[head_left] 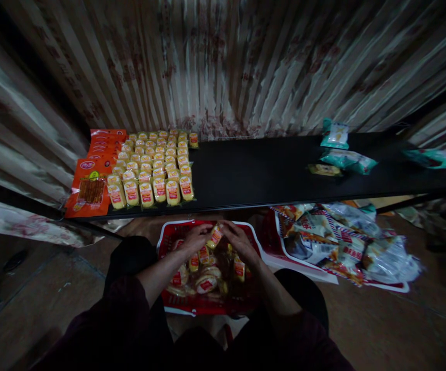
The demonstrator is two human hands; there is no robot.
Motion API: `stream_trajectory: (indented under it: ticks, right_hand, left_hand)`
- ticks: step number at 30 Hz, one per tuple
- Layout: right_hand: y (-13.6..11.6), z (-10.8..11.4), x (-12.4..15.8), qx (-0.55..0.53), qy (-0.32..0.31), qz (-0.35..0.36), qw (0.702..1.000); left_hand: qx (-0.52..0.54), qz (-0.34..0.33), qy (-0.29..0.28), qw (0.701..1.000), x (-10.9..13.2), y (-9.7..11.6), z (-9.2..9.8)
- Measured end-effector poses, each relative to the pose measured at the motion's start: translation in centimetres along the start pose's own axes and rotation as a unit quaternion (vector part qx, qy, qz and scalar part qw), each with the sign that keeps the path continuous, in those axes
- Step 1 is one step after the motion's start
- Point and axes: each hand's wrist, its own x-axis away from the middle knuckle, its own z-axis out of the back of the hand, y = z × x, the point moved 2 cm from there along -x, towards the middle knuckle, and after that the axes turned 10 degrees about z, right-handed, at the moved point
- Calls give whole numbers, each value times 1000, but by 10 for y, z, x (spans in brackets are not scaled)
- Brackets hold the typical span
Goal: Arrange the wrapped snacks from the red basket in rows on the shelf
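Between my two hands is a small wrapped snack cake (215,236), yellow with a red and white label, raised over a red basket (164,233) with a white rim. The fingers of my left hand (196,239) close on its left side. My right hand (241,241) grips its upper right edge. Below them in the basket lie more packets of the same look and some round wrapped cakes (206,283). On the black shelf ahead, rows of the same wrapped cakes (146,193) stand upright, packed close together.
Orange snack bags (88,188) lie overlapped at the shelf's left end. Teal packets (348,161) and a small yellow packet (324,170) lie toward the right of the black shelf (253,172). A second basket (400,288), heaped with snack bags, stands on the floor at right. Curtains hang behind.
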Motion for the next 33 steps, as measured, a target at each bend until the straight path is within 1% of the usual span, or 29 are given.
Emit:
stream_trajectory:
  ticks: [4, 7, 9, 12, 15, 19, 23, 26, 29, 33]
  right_hand:
    - [-3, -1, 1, -9, -45, -31, 998]
    - [1, -2, 2, -34, -23, -62, 997]
    - [3, -5, 3, -63, -1, -70, 996]
    - [4, -10, 6, -129, 12, -68, 989]
    - [4, -13, 10, -171, 16, -57, 984]
    - [5, -10, 16, -161, 18, -47, 986]
    - [3, -8, 24, -161, 34, -36, 986]
    - [1, -9, 30, -179, 43, -40, 982]
    - [0, -8, 33, -204, 67, -39, 976]
    - [-2, -9, 32, -220, 70, -13, 973]
  left_hand:
    - [-10, 4, -15, 1000, -1, -3, 3]
    - [27, 9, -37, 999, 2, 2, 2]
    - [50, 18, -42, 998, 6, 6, 1]
    - [68, 45, -18, 997, 9, 11, -1]
    - [73, 50, 0, 996, 10, 14, -2]
    - [78, 35, 10, 996, 12, 18, -2]
    - [100, 6, -9, 995, 17, 22, -4]
    - [111, -22, -6, 994, 20, 24, -6]
    - [118, -45, -5, 992, 20, 24, -7]
    - [116, -72, 4, 991, 18, 27, -7]
